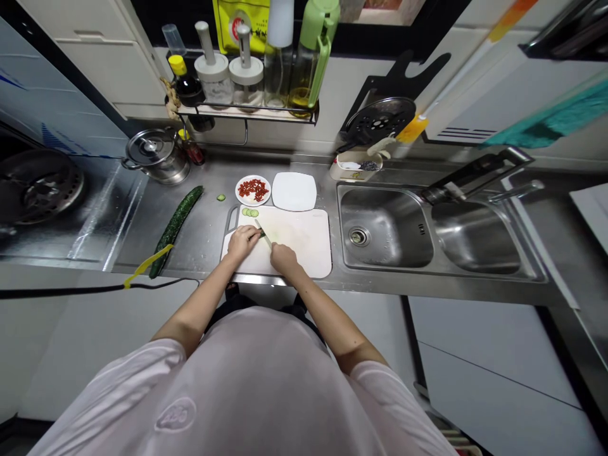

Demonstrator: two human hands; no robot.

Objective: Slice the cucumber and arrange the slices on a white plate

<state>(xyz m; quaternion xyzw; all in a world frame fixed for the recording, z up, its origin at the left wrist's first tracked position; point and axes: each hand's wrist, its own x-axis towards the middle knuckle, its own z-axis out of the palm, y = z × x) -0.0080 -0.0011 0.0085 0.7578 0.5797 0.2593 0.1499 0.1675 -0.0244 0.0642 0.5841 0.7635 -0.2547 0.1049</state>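
Observation:
A white cutting board point(304, 244) lies on the steel counter in front of me. My left hand point(242, 242) is curled over a short piece of cucumber point(261, 233) on the board and holds it down. My right hand point(284, 258) is closed round the handle of a knife point(263, 231), whose blade runs up to the cucumber piece beside my left fingers. A few cut cucumber slices point(250, 213) lie at the board's far left corner. One stray slice point(221, 197) sits on the counter beyond.
A whole cucumber point(177, 221) lies left of the board, a small plate of chopped red chilli point(253, 189) and a white square plate point(294, 190) behind it. A double sink point(394, 237) is at the right. A lidded pot point(156, 154) and a bottle rack point(247, 111) stand behind.

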